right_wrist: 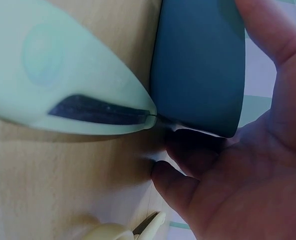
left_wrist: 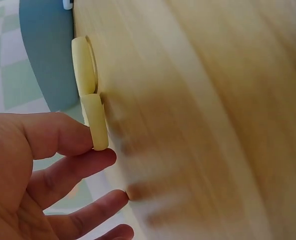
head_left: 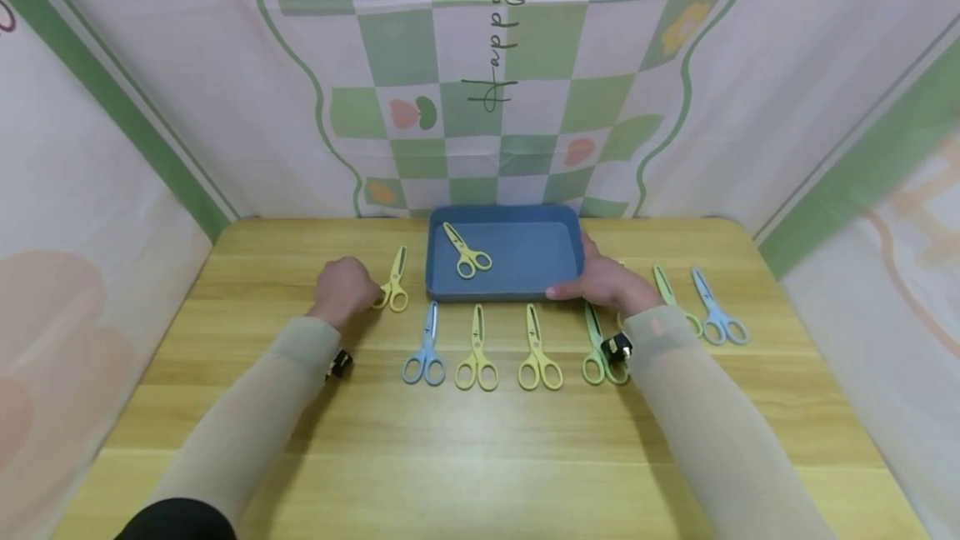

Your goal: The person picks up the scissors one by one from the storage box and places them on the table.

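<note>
My left hand (head_left: 343,288) pinches one handle loop of a pair of yellow scissors (head_left: 397,277) on the left of the table, blades pointing away from me. Close up in the left wrist view, thumb and index finger meet at the yellow handle (left_wrist: 99,122), the other fingers spread near the wood. A blue tray (head_left: 536,252) stands at the back; another pair of yellow scissors (head_left: 468,253) lies inside it. Around the tray's right front corner my right hand (head_left: 609,283) grips, thumb at the front rim. The right wrist view shows fingertips low beside the tray wall (right_wrist: 200,70).
Along the tray's front lie blue scissors (head_left: 427,348), two yellow pairs (head_left: 477,352) and green scissors (head_left: 595,348), partly under my right wrist. Farther right are another green pair (head_left: 667,286) and blue scissors (head_left: 714,311). A patterned curtain (head_left: 397,48) hangs behind the table.
</note>
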Demonstrator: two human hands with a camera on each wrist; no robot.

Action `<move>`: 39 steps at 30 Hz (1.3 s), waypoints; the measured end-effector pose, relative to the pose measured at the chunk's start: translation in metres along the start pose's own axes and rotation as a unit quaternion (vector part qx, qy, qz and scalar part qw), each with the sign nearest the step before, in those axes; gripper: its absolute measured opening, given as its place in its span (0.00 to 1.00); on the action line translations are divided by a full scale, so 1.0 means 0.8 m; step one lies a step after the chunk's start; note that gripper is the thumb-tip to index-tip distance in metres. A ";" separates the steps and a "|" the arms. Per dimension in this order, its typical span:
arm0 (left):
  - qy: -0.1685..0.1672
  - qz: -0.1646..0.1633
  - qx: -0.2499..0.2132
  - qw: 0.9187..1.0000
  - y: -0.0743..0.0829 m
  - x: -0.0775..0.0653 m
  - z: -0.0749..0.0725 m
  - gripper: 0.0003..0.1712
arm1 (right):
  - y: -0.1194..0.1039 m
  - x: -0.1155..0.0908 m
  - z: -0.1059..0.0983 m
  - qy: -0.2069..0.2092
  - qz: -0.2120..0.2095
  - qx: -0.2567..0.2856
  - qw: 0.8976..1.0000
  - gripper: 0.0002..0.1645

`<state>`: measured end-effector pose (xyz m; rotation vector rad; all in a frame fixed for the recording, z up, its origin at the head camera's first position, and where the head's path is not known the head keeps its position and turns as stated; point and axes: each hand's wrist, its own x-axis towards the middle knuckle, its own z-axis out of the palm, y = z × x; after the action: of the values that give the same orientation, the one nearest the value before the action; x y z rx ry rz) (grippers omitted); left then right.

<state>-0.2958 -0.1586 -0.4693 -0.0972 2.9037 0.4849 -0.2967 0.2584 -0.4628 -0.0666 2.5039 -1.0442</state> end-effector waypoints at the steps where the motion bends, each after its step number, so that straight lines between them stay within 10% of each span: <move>1: 0.000 0.001 0.003 1.000 0.000 0.001 0.001 0.16 | 0.000 0.000 0.000 0.000 -0.001 -0.001 1.000 0.80; 39: -0.026 0.010 0.014 1.000 0.014 0.004 0.003 0.16 | 0.001 -0.001 -0.001 -0.001 0.002 -0.021 1.000 0.82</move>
<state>-0.2999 -0.1474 -0.4684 -0.0505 2.8614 0.4443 -0.2962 0.2599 -0.4624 -0.0759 2.5231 -0.9901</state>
